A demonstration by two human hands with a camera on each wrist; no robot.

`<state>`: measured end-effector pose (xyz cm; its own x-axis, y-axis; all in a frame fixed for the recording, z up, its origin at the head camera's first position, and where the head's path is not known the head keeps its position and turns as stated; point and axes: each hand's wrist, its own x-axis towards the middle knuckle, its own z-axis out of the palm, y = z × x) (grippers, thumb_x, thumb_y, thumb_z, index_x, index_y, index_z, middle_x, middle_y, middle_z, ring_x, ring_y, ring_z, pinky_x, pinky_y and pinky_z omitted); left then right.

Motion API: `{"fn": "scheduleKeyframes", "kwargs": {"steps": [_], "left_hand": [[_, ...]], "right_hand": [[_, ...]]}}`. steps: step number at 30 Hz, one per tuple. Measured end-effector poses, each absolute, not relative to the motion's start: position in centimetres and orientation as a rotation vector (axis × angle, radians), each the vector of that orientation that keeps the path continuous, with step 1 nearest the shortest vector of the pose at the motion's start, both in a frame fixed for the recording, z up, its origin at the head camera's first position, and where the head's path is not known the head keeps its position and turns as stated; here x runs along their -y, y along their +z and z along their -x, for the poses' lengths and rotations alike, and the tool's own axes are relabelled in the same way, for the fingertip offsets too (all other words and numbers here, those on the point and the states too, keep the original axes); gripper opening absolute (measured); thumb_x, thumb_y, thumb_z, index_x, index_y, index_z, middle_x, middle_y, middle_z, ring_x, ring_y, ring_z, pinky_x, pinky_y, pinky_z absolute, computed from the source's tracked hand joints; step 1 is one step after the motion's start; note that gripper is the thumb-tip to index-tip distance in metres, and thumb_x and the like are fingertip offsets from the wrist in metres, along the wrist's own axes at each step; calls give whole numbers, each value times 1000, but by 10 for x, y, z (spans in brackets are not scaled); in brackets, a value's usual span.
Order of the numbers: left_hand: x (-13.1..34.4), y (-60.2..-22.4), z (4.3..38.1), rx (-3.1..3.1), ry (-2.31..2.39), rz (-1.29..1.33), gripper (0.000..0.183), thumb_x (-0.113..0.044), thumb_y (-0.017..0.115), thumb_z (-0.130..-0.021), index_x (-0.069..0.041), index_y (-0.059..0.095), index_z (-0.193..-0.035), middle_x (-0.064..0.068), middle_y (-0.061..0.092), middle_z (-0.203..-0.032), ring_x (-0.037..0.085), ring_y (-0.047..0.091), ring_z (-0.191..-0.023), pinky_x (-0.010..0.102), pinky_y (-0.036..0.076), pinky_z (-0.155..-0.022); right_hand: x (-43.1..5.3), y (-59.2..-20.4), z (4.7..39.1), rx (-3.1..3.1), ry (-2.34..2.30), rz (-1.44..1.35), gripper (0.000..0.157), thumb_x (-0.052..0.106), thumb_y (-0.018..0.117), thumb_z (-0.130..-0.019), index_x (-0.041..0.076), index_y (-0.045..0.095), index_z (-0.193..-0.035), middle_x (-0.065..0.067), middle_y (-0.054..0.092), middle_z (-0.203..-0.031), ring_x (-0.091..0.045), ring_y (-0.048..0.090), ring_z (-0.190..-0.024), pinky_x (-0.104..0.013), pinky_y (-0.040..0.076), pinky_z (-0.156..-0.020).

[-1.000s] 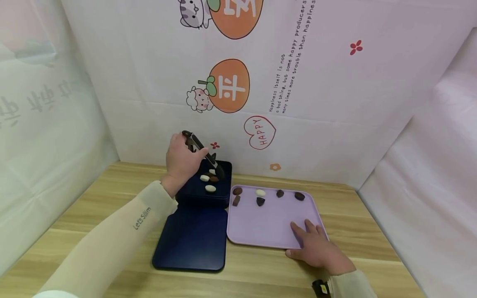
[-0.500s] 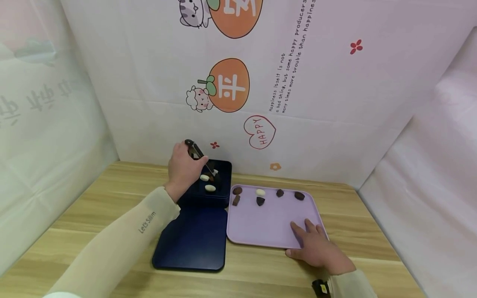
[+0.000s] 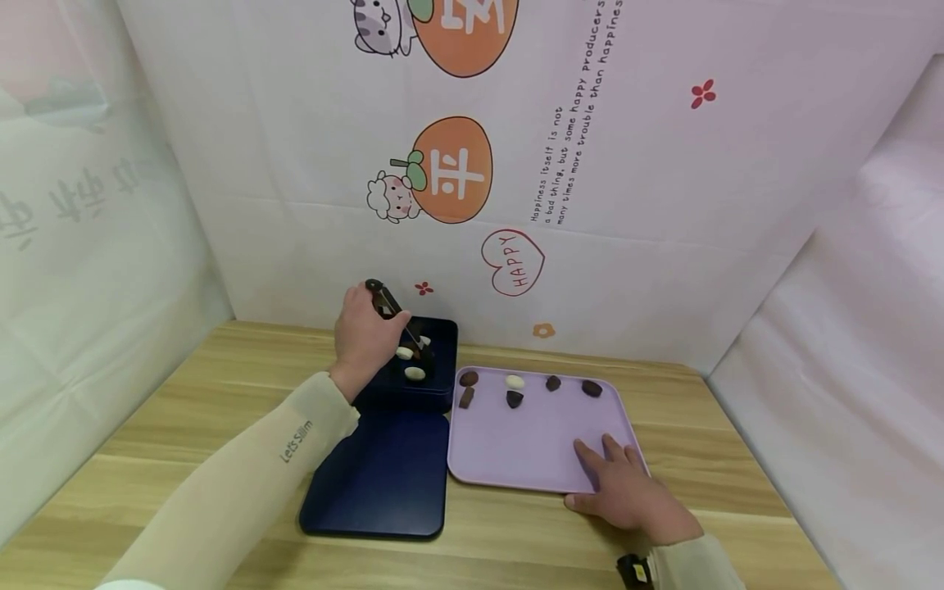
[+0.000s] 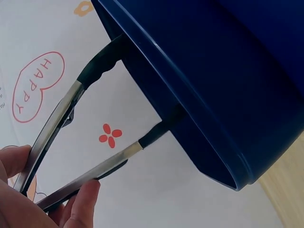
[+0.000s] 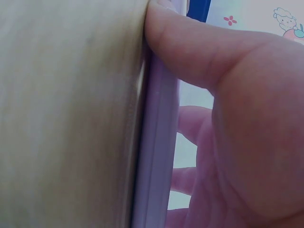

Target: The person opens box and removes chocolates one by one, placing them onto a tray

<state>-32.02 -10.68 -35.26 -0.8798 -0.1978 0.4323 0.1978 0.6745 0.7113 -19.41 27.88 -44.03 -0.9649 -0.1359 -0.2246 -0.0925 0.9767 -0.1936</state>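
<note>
In the head view my left hand [image 3: 365,329] grips black-and-metal tongs [image 3: 392,303] by their arms, tilted down into a dark blue box [image 3: 444,378]. Those arms stand spread in the left wrist view, their dark tips hidden behind the box wall [image 4: 213,90]. Inside the box, white oval pieces [image 3: 415,374] and some brown ones lie around the tips; what lies between the tips is hidden. My right hand [image 3: 628,493] rests with fingers spread on the front right corner of a lilac tray [image 3: 509,451], thumb at its front edge.
Along the tray's back lie several chocolate-like pieces: a brown oval [image 3: 469,378], a brown block [image 3: 466,398], a white oval [image 3: 515,382], and dark ones [image 3: 592,388]. A dark blue lid [image 3: 376,483] lies before the box. A printed cloth [image 3: 627,270] hangs behind the table [image 3: 516,541].
Over the first half second my left hand lowered the tongs slightly, bringing their tips down among the pieces in the box. Since then it has barely shifted; the right hand has stayed put.
</note>
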Motion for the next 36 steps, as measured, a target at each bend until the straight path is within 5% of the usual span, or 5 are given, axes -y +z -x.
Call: {"fn": "scheduleKeyframes", "kwargs": {"steps": [21,29,36], "left_hand": [[110,-354,321,2389,-1086,2,52,-31,73,-89,1,52,-124,18,52,-114,38,56,-91,52,47,-82],[130,-344,325,2357,-1189,-98,41,-31,74,-89,-2,52,-109,16,52,-102,34,53,-87,48,45,-78],[154,-337,331,2382,-1451,-305,56,-36,74,-90,-3,48,-126,13,54,-111,30,55,-92,41,48,-77]], "right_hand": [[-281,-443,195,-2889,-263,170,97,72,67,-77,15,44,-151,-35,23,-153,-65,16,-134,-84,23,-88],[-281,-444,195,-2893,-263,173,98,73,67,-77,14,44,-151,-34,23,-153,-64,16,-135,-84,24,-88],[-281,-444,195,-2902,-263,188,97,71,68,-77,13,45,-151,-36,24,-152,-66,17,-133,-83,25,-88]]}}
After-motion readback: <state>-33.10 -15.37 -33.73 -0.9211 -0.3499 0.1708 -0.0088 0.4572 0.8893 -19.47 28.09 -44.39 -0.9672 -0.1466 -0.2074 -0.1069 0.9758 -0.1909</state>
